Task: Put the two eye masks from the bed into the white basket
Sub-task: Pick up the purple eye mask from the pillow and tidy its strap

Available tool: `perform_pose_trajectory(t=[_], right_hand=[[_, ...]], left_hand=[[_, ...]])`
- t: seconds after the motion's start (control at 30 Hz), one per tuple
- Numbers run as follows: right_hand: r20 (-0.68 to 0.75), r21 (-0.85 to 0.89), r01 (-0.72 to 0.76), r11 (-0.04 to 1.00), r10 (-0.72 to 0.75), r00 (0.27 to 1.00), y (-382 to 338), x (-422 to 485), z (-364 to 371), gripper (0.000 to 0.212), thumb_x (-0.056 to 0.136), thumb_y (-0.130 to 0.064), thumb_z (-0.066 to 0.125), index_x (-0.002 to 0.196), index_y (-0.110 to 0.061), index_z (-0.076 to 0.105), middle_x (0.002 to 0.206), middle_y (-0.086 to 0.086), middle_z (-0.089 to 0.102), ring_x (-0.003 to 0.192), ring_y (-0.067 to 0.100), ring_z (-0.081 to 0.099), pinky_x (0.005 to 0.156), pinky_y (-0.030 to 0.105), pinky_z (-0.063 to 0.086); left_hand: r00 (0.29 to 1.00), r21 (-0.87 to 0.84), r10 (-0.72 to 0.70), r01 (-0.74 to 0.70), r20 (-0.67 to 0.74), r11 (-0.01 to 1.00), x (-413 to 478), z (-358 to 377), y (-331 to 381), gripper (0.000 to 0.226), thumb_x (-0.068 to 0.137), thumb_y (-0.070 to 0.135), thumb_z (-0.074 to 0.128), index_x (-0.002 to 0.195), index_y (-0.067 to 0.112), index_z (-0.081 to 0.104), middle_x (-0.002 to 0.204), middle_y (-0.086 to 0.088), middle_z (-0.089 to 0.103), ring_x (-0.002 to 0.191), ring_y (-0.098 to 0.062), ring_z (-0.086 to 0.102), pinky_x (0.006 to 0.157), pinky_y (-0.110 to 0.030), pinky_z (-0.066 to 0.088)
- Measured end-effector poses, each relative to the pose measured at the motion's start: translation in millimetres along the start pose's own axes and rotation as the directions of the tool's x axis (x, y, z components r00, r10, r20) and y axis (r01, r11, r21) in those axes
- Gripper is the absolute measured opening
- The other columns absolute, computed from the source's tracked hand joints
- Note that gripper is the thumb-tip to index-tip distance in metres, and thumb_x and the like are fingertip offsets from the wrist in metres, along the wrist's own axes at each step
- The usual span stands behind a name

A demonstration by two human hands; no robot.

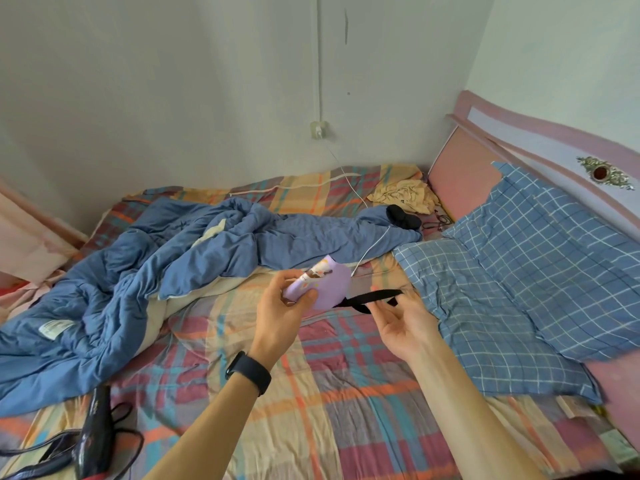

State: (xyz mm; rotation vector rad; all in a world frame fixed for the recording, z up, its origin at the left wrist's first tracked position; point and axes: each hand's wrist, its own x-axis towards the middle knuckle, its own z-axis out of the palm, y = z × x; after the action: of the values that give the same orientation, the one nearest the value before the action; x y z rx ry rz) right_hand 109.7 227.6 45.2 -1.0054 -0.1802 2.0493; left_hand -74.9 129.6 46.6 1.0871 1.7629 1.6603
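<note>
A purple eye mask (327, 287) with a cartoon print is held up over the middle of the bed. My left hand (284, 308) grips its left end between thumb and fingers. Its black elastic strap (375, 297) stretches right and rests across the fingers of my right hand (403, 322), which is palm-up with fingers curled. A black eye mask (403, 217) lies far back on the blue duvet near the headboard. The white basket is out of view.
A crumpled blue duvet (145, 265) covers the left half of the plaid sheet (346, 393). Two blue checked pillows (519, 271) lie at the right by the pink headboard (467, 171). A black bag (91, 441) sits bottom left. A white charging cable (372, 249) runs from the wall.
</note>
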Motion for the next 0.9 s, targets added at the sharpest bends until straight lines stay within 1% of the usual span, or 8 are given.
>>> perform_pose_trajectory(t=[0.13,0.27,0.43,0.57,0.63,0.7,0.77,0.9], right_hand=[[0.078,-0.280,0.008,0.960,0.014,0.997,3,8,-8,0.028,0.091,-0.036,0.070,0.094,-0.009,0.072,0.080,0.003,0.077,0.050,0.007,0.061,0.035,0.016,0.046],[0.318,-0.774,0.290,0.563,-0.051,0.947,3,-2,-4,0.041,0.067,-0.065,0.078,0.088,-0.031,0.080,0.066,-0.009,0.062,0.043,0.009,0.051,0.043,0.023,0.043],[0.484,-0.796,0.442,0.413,-0.003,0.875,-11,-5,1,0.060,0.064,-0.077,0.072,0.104,-0.032,0.079,0.090,-0.009,0.076,0.062,0.010,0.065,0.056,0.024,0.053],[0.537,-0.810,0.521,0.268,-0.017,0.843,-14,-5,8,0.016,0.075,-0.055,0.076,0.089,-0.047,0.078,0.087,-0.026,0.076,0.084,-0.009,0.068,0.068,0.007,0.046],[0.550,-0.792,0.528,0.307,-0.017,0.835,-17,-3,12,0.009,0.084,-0.040,0.072,0.079,-0.036,0.079,0.077,-0.019,0.074,0.078,-0.002,0.066,0.072,0.016,0.045],[0.531,-0.771,0.470,0.430,0.025,0.847,-19,-4,15,0.022,0.083,-0.043,0.071,0.081,-0.023,0.080,0.084,-0.005,0.076,0.086,0.014,0.068,0.078,0.035,0.046],[0.490,-0.737,0.375,0.562,0.063,0.869,-16,-7,13,0.042,0.080,-0.051,0.071,0.097,-0.014,0.080,0.101,0.014,0.077,0.099,0.029,0.070,0.082,0.043,0.049],[0.435,-0.708,0.274,0.651,0.096,0.895,2,-13,0,0.031,0.085,-0.044,0.066,0.093,-0.016,0.078,0.090,0.012,0.076,0.080,0.021,0.071,0.064,0.030,0.051]], left_hand=[[0.972,0.056,0.004,-0.018,0.233,0.998,4,-5,5,0.017,0.086,-0.001,0.068,0.098,0.012,0.069,0.091,0.003,0.068,0.079,-0.005,0.063,0.065,-0.016,0.048],[0.926,0.371,0.035,-0.185,0.375,0.910,14,-9,16,0.025,0.087,0.003,0.064,0.099,0.024,0.069,0.094,0.004,0.070,0.084,-0.008,0.061,0.069,-0.023,0.047],[0.876,0.543,0.020,-0.316,0.481,0.778,23,-7,36,0.028,0.086,0.003,0.060,0.106,0.021,0.069,0.072,0.016,0.057,0.070,-0.011,0.048,0.057,-0.015,0.035],[0.796,0.610,-0.027,-0.442,0.605,0.658,23,2,53,0.032,0.087,0.012,0.056,0.111,0.029,0.068,0.076,0.013,0.054,0.067,-0.008,0.043,0.058,-0.007,0.034],[0.784,0.633,-0.059,-0.452,0.618,0.628,23,8,58,0.028,0.087,0.017,0.059,0.111,0.029,0.066,0.077,0.011,0.053,0.066,-0.009,0.042,0.058,-0.009,0.034],[0.806,0.547,-0.125,-0.270,0.579,0.792,23,11,59,0.019,0.088,0.011,0.060,0.105,0.019,0.065,0.076,0.006,0.055,0.069,-0.013,0.047,0.058,-0.013,0.034],[0.800,0.274,-0.239,0.098,0.551,0.957,21,14,63,0.021,0.090,-0.004,0.056,0.108,0.003,0.063,0.086,-0.006,0.061,0.079,-0.020,0.055,0.068,-0.026,0.043],[0.870,-0.050,-0.377,0.412,0.318,0.910,20,17,59,0.029,0.091,-0.007,0.051,0.119,-0.002,0.059,0.110,-0.019,0.068,0.101,-0.035,0.065,0.089,-0.048,0.054]])
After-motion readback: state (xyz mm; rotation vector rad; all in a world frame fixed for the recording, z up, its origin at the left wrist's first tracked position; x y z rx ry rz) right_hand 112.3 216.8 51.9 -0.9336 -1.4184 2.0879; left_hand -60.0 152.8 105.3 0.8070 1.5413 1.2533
